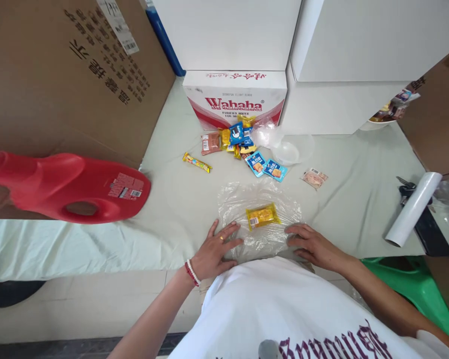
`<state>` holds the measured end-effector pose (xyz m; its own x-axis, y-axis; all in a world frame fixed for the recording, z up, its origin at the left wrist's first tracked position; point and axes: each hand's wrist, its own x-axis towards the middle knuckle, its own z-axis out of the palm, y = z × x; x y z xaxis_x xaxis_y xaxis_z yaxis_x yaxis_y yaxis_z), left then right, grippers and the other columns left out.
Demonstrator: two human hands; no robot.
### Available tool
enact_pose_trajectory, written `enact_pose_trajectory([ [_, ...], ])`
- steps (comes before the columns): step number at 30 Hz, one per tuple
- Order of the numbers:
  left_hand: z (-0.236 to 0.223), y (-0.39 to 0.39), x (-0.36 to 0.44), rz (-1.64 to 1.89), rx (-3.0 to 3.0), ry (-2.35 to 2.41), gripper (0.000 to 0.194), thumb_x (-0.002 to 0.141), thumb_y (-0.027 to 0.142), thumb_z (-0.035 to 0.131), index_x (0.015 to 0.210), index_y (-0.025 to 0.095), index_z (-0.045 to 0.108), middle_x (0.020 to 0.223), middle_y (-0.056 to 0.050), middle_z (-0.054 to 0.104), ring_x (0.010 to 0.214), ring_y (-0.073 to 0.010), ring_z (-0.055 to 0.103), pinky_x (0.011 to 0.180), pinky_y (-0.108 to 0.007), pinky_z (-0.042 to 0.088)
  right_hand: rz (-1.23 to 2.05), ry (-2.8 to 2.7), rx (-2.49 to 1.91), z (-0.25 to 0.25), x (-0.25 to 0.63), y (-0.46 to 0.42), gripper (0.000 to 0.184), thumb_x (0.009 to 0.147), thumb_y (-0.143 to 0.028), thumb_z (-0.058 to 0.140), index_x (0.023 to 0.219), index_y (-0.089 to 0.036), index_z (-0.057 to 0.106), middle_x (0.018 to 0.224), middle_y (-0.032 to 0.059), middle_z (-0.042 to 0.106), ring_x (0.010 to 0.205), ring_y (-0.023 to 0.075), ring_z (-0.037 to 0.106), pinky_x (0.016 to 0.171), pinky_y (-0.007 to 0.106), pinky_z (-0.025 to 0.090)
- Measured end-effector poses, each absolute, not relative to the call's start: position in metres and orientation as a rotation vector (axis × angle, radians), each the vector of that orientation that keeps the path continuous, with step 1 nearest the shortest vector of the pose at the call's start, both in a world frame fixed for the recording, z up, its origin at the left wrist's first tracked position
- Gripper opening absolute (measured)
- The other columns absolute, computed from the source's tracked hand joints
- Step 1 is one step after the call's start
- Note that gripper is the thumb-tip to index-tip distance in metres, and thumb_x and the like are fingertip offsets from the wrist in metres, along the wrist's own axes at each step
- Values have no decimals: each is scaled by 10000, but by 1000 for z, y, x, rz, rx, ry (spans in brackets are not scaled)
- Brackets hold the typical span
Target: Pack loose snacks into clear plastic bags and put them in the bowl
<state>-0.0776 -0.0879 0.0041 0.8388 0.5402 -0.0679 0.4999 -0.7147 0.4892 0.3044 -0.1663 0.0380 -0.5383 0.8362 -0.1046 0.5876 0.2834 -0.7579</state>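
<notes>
Both hands (212, 252) (316, 245) palm-down and apart, fingers (232, 245) spread, pointing inward

The white shirt (269, 299) bore purple lettering (331, 344). White beads (193, 272) and a red band (190, 275) circled the left wrist (199, 266), a golden ring (221, 238) one finger (229, 232).

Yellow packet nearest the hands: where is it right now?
In the head view, the yellow packet lies below and right of centre, on the clear plastic sheet, between the left hand and right hand, touching neither.

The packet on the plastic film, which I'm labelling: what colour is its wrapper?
The wrapper is yellow, seen best in the head view.
</notes>
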Motion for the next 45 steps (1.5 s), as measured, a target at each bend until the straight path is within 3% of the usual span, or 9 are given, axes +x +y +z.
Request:
enact_pose_trajectory([
  [6,12,-68,-71,201,2211,944,320,1015,315,394,1010,265,710,1248,-71,728,1264,-204,623,1248,-520,219,1319,-1826,-1397,35,304,-141,304,1021,-447,502,1012,-212,695,1002,76,707,950,197,642,870,339,519],
  [9,14,-49,-60,316,2043,1123,393,1029,434,341,884,230,644,901,-57,740,908,-198,691,993,-398,486,1420,-1617,-1529,41,307,-111,380,985,-532,501,970,-190,665,785,13,658,711,157,599,668,267,484],
  [13,12,-31,-39,420,1898,1448,424,1016,512,333,726,243,486,639,-2,589,627,-182,575,665,-302,441,1144,-1839,-1864,49,304,-71,290,973,-381,484,959,-182,694,797,28,671,705,170,590,660,272,436],
  [17,8,-29,-25,543,1733,1586,343,1008,526,348,964,249,546,759,-4,643,743,-209,649,724,-318,461,541,-2165,-2000,65,276,-39,279,1008,-284,462,1098,-181,705,1143,138,678,1072,264,591,854,337,453],
  [22,9,-39,-25,700,1748,1452,405,907,431,538,1253,222,516,1188,-87,665,1114,-239,635,963,-389,478,530,-2437,-1805,64,218,-4,421,991,-328,553,1382,-173,562,1309,149,641,1246,304,505,967,378,440],
  [25,9,-40,-20,534,1927,1549,323,842,403,631,1119,237,645,1161,-84,675,1122,-290,582,988,-475,438,531,-2448,-1995,51,195,15,526,938,-270,612,1429,-108,516,1314,201,642,1233,350,510,966,420,428],
  [30,-6,-32,-4,396,1949,1881,267,864,449,644,730,219,646,942,-102,664,1047,-331,552,915,-513,437,614,-2432,-2099,49,195,32,240,935,-172,551,1099,-156,726,1073,157,726,1084,320,586,868,394,425],
  [37,-15,-25,0,576,1960,2003,796,785,461,716,1464,146,445,1354,-202,558,1267,-362,524,987,-493,457,416,-2777,-1503,84,197,-16,257,997,-218,481,1098,-183,715,1078,138,680,1044,284,567,808,358,406],
  [45,-7,-12,-32,611,1785,1714,189,853,350,570,863,217,704,881,-55,664,836,-206,611,788,-331,499,680,-2883,-1383,54,185,-86,230,980,-152,508,1112,-185,694,1061,105,694,984,237,629,712,305,421],
])
